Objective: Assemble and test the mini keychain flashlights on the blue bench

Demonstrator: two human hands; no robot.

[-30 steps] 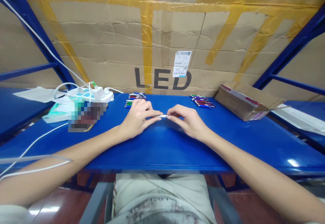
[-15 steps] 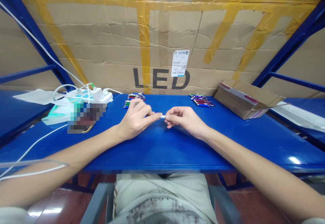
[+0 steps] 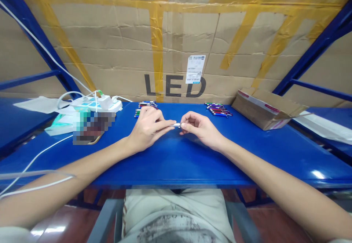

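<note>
Both hands meet over the middle of the blue table (image 3: 176,162). My left hand (image 3: 148,127) is closed around a small silver pen-shaped item (image 3: 176,125), fingers pointing right. My right hand (image 3: 199,127) pinches the item's right end with thumb and fingertips. Most of the item is hidden in my fingers. Behind my left hand lies a pile of small coloured pen-like pieces (image 3: 145,106). A second pile of the same pieces (image 3: 218,109) lies behind my right hand.
A white power strip (image 3: 96,104) with cables sits at the back left, beside teal packets (image 3: 59,122) and a blurred patch. An open cardboard box (image 3: 266,108) lies at the back right. A cardboard wall marked LED (image 3: 176,85) closes the back. Blue shelf posts flank both sides.
My right hand has shifted its fingers on the item's end, from spread, to curled tight, to a thumb-and-fingertip pinch. My left hand stays almost still.
</note>
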